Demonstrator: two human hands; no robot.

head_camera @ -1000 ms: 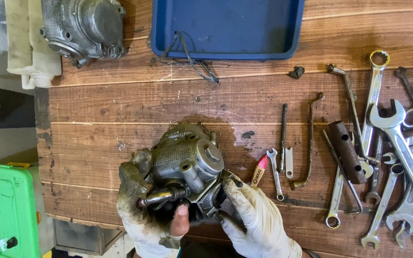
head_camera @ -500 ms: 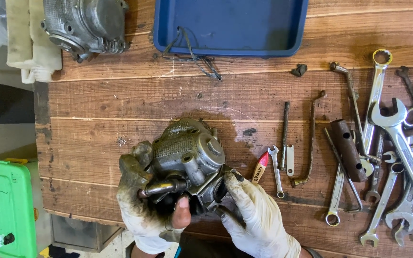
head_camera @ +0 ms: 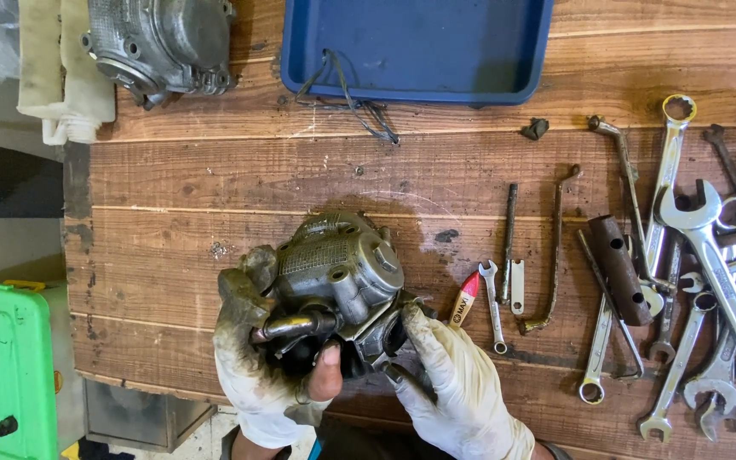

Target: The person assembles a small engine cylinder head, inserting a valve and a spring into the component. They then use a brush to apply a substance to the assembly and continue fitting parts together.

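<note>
both gloved hands grip a grimy metal carburetor (head_camera: 338, 277) at about 6 o'clock on the wooden bench (head_camera: 215, 179). the left hand (head_camera: 266, 362) wraps its fingers shut around the underside, thumb poking through a torn glove; the right hand (head_camera: 457, 383) seems to pinch its 4 o'clock edge. spanners (head_camera: 700, 281) lie at 3 o'clock.

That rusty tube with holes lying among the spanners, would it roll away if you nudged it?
Probably only a little. The rusty tube is round, so it could roll, but spanners lie close on both sides and would likely stop it. It looks like stiff metal, probably heavy for its size, and its rough rust should give grip.
</note>
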